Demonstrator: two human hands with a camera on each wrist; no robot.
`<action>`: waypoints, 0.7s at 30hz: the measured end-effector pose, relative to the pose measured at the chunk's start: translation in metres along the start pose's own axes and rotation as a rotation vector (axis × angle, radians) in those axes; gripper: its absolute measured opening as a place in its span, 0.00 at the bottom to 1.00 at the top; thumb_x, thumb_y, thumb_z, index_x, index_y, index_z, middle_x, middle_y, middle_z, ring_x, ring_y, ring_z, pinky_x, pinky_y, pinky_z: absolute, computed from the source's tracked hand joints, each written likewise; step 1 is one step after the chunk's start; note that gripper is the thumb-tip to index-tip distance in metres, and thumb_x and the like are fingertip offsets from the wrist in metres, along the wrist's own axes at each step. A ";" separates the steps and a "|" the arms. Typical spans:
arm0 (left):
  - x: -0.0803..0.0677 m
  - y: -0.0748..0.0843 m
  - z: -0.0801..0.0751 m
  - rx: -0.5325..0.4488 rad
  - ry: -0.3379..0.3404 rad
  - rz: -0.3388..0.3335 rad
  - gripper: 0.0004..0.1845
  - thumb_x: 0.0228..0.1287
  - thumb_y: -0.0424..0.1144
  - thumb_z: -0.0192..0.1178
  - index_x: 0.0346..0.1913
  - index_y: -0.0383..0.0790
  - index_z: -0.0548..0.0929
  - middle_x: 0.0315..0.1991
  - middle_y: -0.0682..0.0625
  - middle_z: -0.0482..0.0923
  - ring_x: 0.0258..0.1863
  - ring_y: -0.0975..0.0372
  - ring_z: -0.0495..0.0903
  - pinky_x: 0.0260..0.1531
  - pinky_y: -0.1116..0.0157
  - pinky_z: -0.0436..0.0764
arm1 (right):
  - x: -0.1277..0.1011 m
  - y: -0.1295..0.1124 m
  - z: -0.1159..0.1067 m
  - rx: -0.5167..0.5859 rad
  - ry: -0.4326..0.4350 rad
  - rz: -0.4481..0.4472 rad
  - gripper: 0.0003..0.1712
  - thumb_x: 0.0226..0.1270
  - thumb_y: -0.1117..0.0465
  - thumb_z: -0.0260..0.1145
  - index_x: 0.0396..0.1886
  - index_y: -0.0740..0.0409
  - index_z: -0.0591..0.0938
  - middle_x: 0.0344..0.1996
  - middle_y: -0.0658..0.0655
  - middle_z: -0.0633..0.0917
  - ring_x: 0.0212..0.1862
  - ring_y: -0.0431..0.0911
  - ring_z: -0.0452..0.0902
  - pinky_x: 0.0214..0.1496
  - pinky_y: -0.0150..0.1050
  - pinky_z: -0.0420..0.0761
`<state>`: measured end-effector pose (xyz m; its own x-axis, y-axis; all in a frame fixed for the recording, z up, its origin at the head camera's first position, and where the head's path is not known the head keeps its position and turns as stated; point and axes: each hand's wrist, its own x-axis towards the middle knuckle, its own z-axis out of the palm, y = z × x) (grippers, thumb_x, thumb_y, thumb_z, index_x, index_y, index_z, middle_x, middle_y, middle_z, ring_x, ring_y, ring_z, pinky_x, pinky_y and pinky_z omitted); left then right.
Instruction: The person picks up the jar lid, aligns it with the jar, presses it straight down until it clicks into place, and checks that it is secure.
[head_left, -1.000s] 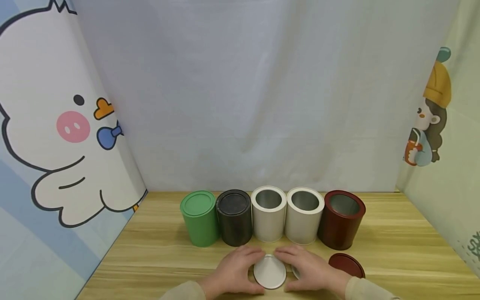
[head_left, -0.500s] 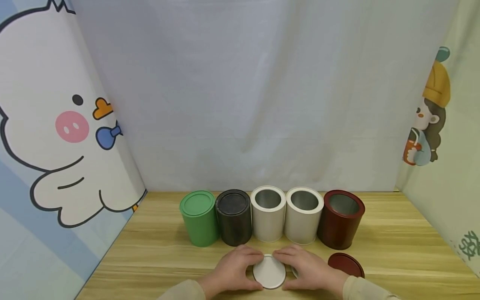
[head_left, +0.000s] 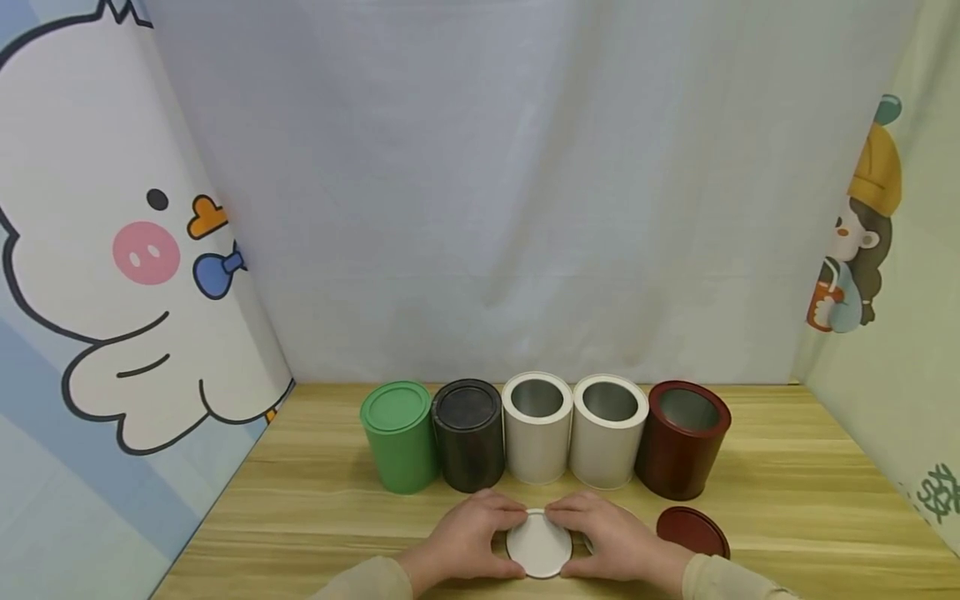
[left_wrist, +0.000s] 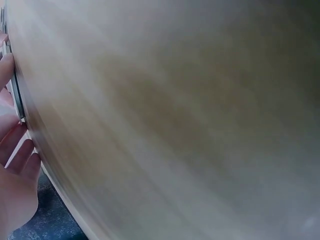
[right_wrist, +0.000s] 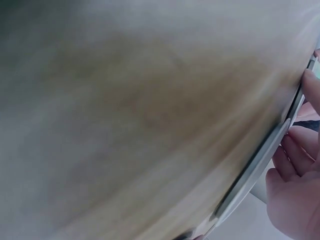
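Here both hands' fingers (head_left: 501,506) clasp the white lid (head_left: 538,546), lying flat, face up

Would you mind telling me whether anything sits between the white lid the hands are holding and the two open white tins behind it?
Nothing visible does. The white lid, gripped by the left hand and right hand, lies just in front of the open white tins, with only bare table between.
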<state>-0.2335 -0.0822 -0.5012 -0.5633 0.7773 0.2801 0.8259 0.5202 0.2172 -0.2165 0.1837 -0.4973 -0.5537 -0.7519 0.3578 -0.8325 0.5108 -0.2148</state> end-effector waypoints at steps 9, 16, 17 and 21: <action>0.003 -0.001 -0.002 -0.014 -0.012 0.008 0.32 0.49 0.56 0.76 0.54 0.41 0.87 0.52 0.53 0.83 0.53 0.64 0.77 0.53 0.73 0.75 | 0.001 0.001 0.000 0.027 -0.013 0.018 0.34 0.54 0.46 0.78 0.56 0.61 0.83 0.53 0.55 0.83 0.54 0.48 0.78 0.53 0.42 0.80; 0.004 -0.003 -0.004 -0.044 -0.033 0.018 0.31 0.50 0.57 0.75 0.54 0.40 0.87 0.51 0.53 0.83 0.53 0.65 0.78 0.53 0.73 0.74 | 0.001 -0.001 -0.002 0.051 -0.026 0.046 0.34 0.55 0.46 0.77 0.56 0.61 0.83 0.53 0.54 0.82 0.54 0.48 0.77 0.53 0.42 0.80; 0.004 -0.003 -0.005 -0.058 -0.037 0.013 0.31 0.50 0.57 0.75 0.54 0.40 0.87 0.52 0.53 0.83 0.53 0.65 0.78 0.53 0.73 0.74 | 0.001 -0.001 -0.002 0.058 -0.027 0.052 0.33 0.55 0.46 0.77 0.56 0.61 0.83 0.53 0.54 0.83 0.54 0.48 0.77 0.53 0.42 0.80; 0.004 -0.003 -0.007 -0.105 -0.045 -0.006 0.31 0.50 0.56 0.76 0.54 0.40 0.87 0.51 0.53 0.83 0.53 0.65 0.78 0.53 0.72 0.75 | 0.000 -0.003 -0.004 0.087 -0.031 0.067 0.33 0.55 0.47 0.77 0.56 0.61 0.83 0.52 0.54 0.83 0.55 0.48 0.77 0.54 0.42 0.80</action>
<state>-0.2381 -0.0833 -0.4940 -0.5644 0.7907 0.2370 0.8144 0.4866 0.3161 -0.2138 0.1833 -0.4931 -0.6074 -0.7306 0.3117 -0.7915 0.5234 -0.3156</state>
